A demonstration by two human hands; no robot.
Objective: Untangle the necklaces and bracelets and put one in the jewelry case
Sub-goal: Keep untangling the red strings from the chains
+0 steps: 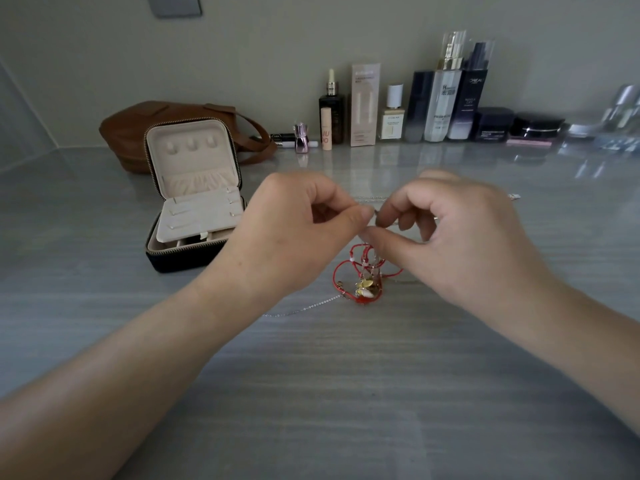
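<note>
— Hands?
— Fingertips of left hand (294, 230) and right hand (460, 237) pinch strands of tangled red cord bracelets with gold charms (363, 278), hanging below them.
— Case?
— Open black zip jewelry case (180, 259), beside left hand.

One wide-angle head camera is looking forward and down across the tabletop (320, 393) toward the wall (242, 46), sitting close above the left hand (287, 233) and right hand (464, 237).
</note>
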